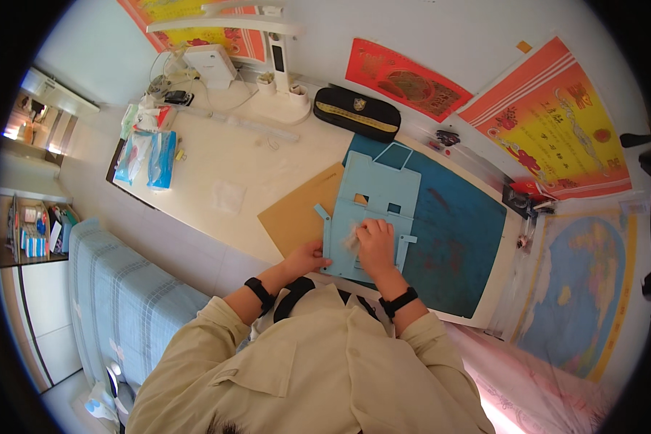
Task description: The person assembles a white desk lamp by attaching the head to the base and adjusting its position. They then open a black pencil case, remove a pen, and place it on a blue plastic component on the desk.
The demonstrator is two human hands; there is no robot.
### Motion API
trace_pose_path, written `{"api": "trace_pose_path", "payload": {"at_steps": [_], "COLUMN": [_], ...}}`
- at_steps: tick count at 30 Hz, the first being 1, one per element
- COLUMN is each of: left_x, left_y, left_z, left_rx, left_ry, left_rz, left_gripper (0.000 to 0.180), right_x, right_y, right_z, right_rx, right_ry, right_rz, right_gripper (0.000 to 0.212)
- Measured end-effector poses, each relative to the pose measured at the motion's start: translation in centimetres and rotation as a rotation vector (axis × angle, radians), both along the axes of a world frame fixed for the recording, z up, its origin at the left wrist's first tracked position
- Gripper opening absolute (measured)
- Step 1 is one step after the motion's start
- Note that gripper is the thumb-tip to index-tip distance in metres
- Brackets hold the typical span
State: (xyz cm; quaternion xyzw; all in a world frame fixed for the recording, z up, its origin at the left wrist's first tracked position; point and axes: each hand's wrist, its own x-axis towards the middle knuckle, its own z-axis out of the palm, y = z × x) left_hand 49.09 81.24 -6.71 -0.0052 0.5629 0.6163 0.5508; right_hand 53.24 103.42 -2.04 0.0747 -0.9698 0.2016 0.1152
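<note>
A light blue folding book stand [378, 182] lies spread flat on the table, its wire-like loop pointing to the far side. My left hand [307, 259] grips the stand's near left edge, thumb and fingers closed on it. Over the stand's lower panel, my right hand [376, 246] has its fingers bent round a crumpled whitish tissue [351, 237], pressed against the panel. The tissue is partly hidden by the fingers. Beneath the stand are a dark blue-green desk mat [459, 231] and a tan sheet [296, 210].
A black pencil case [357, 113] and a white desk lamp [281, 101] stand along the back. At the left are a blue-and-white wipes packet [152, 155] and a white router [211, 65]. A bed with a blue checked cover [126, 278] is left of the table.
</note>
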Motion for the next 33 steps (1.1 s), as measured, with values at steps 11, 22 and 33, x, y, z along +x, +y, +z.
{"api": "trace_pose_path", "payload": {"at_steps": [11,22,33], "left_x": [0.4,-0.5,-0.8], "left_y": [0.1,-0.1,-0.1], "left_z": [-1.3,-0.2,-0.8], "left_rx": [0.025,0.103,0.068], "left_ry": [0.045,-0.127,-0.122], "left_rz": [0.025,0.046,0.005], "left_gripper": [0.028,0.023,0.023], "right_x": [4.1,-2.0,-6.3], "right_y": [-3.0,-4.0,-0.8], "right_z": [-1.6,-4.0,-3.3], "right_rx": [-0.204,-0.434,-0.251], "right_ry": [-0.16,-0.231,-0.05], "right_rz": [0.239,-0.051,-0.026], "right_gripper": [0.016,0.007,0.007]}}
